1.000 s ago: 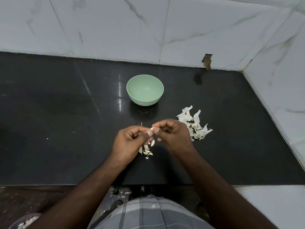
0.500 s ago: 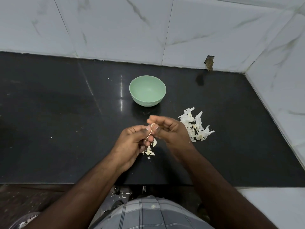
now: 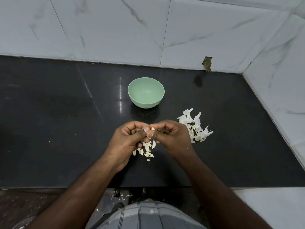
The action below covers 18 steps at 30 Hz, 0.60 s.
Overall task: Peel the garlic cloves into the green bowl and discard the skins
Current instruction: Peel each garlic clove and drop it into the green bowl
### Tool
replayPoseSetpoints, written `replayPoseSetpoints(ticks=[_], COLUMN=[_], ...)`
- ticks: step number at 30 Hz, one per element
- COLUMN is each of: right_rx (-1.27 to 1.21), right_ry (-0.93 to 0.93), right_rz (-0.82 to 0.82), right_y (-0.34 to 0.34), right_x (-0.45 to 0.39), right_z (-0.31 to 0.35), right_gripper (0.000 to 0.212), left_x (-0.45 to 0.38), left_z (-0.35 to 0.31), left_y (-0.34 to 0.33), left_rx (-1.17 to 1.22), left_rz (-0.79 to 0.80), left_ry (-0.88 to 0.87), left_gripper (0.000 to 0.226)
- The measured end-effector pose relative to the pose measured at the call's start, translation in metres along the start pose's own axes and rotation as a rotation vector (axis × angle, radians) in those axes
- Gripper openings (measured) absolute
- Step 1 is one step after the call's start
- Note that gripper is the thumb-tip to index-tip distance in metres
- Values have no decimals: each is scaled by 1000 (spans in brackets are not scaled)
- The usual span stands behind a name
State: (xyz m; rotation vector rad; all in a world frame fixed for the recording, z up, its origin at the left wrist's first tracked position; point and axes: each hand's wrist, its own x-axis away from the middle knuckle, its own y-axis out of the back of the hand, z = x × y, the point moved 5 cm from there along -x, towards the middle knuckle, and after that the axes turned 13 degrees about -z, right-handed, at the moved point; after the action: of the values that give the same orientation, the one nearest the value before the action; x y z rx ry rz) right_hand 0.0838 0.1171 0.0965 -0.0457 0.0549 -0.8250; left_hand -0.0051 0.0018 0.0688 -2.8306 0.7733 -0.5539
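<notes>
A pale green bowl (image 3: pixel 146 92) stands upright on the black counter (image 3: pixel 57 121), and its inside looks bare. Just in front of it, my left hand (image 3: pixel 127 141) and my right hand (image 3: pixel 171 138) meet fingertip to fingertip, both pinching one small garlic clove (image 3: pixel 152 128) that shows only as a pale tip between the thumbs. Several loose garlic cloves (image 3: pixel 146 150) lie on the counter under my hands, partly hidden by my left fingers. A heap of white papery skins (image 3: pixel 194 126) lies to the right of my right hand.
White marble-look tiled walls (image 3: pixel 115 30) close off the back and the right side (image 3: pixel 280 80) of the counter. A small hole (image 3: pixel 207 63) breaks the back wall near the corner. The counter's front edge runs just below my forearms; skin scraps lie on the floor (image 3: pixel 122 195).
Both hands have stayed together over the loose cloves, working the same clove. The thin strip of skin seen hanging between the fingers half a second ago no longer shows.
</notes>
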Motion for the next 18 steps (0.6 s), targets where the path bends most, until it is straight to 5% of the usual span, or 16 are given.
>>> replayPoseSetpoints(ticks=[18], right_rx=[108], right_ry=[57], right_rz=[8], right_y=[-5], right_x=[1], right_z=[-3], right_gripper=[14], left_x=[-1], left_z=[-5], left_y=[2], left_rx=[105], left_rz=[-21], left_ry=[39], left_gripper=[22])
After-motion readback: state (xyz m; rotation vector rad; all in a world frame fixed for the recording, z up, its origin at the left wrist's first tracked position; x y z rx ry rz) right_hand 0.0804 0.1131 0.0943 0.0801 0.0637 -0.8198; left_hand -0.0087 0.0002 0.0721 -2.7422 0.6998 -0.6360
